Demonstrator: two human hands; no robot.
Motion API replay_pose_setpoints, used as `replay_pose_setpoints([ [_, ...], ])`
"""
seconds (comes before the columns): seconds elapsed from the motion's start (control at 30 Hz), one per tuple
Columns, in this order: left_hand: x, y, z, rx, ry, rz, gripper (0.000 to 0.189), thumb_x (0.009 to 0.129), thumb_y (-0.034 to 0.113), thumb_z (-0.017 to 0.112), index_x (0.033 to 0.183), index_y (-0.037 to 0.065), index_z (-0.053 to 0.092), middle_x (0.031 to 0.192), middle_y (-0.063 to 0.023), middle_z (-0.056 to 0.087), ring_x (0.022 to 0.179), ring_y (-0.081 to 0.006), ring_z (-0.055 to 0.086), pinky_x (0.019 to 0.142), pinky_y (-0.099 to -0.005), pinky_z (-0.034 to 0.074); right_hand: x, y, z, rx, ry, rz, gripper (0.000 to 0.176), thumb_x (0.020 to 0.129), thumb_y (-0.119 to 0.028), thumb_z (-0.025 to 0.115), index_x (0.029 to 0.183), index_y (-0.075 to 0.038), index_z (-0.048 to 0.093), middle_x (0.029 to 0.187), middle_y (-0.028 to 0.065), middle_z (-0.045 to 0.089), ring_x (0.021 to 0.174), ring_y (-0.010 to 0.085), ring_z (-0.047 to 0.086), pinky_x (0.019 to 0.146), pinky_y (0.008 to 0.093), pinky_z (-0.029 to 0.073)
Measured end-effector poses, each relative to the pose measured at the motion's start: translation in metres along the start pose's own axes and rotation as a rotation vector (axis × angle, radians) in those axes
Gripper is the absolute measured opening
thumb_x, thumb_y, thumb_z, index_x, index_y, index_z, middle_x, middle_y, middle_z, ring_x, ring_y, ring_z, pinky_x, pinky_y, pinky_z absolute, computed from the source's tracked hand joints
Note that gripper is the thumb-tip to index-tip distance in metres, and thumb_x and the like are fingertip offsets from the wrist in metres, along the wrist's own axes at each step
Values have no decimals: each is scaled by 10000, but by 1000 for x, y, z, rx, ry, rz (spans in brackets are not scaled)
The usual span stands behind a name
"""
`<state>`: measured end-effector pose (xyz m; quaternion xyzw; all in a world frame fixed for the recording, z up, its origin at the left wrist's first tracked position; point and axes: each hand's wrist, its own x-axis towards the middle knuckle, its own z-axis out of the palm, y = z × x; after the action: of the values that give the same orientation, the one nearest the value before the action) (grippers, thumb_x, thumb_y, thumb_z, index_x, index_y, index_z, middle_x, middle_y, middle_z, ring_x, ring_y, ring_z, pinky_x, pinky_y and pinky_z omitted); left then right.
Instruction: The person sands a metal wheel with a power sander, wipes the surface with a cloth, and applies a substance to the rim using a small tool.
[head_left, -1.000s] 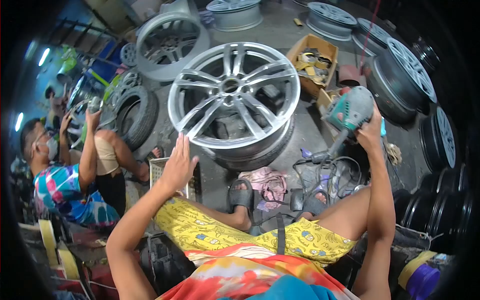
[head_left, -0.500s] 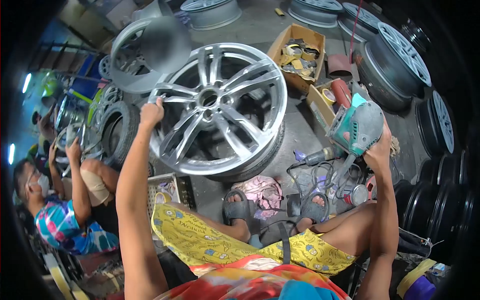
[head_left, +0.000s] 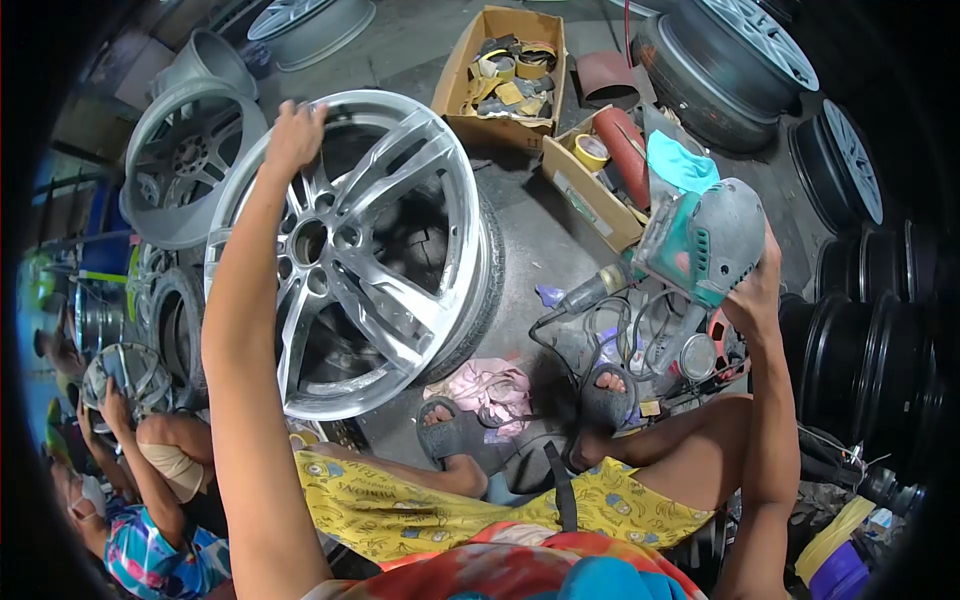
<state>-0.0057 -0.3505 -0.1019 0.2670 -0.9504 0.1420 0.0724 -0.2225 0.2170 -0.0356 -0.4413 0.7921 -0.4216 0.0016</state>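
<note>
A silver alloy wheel rim (head_left: 455, 190) with paired spokes lies face up on a tyre (head_left: 488, 285) in front of me. My left hand (head_left: 297, 140) is at the rim's far edge, its fingers curled over the lip. On the right, my right hand (head_left: 755, 290) grips a green and grey power sander (head_left: 715, 245), raised off the wheel with its flat pad side turned left. A cable trails below the sander, near a second corded tool (head_left: 595, 288) on the floor.
A cardboard box of used abrasive pieces (head_left: 447, 75) stands beyond the wheel. Nearer is a smaller box (head_left: 590, 205) with tape and a red roll. Other rims (head_left: 150, 215) and black wheels (head_left: 850, 340) flank me. A co-worker (head_left: 165, 540) sits at left. Pink cloth (head_left: 490, 388) lies by my feet.
My left hand has moved from the rim's left side round to its far edge. The view has swung right, so the wheel and boxes appear further left. The sander stays in my right hand.
</note>
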Motion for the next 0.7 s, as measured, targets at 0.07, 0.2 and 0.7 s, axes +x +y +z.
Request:
replay_pose_setpoints([
  [0.07,12,18,10,-48,47,123,450,1122,273,365,1277,-63,622,1258,-252,658,1209,-457,557,1015,-489,522,1,-2,-1,-15,-13,-33,531,666,-224,950,1091,9,733,1171,139,691,1101,282,644,1006,414,476],
  [0.2,13,66,-13,-43,54,441,382,1102,206,390,1268,-60,608,1361,-263,591,1288,-413,513,1090,-477,488,-2,-1,-6,-122,-23,-161,500,673,-200,926,1090,4,739,1189,153,693,1097,297,659,1006,417,482],
  [0.7,-135,184,-100,-337,-94,796,514,1113,290,445,1418,-121,501,1439,-255,478,1396,-384,496,1180,-412,449,-13,-3,-9,-60,29,-242,645,693,-219,954,1220,32,682,1218,114,691,1086,205,677,967,340,518],
])
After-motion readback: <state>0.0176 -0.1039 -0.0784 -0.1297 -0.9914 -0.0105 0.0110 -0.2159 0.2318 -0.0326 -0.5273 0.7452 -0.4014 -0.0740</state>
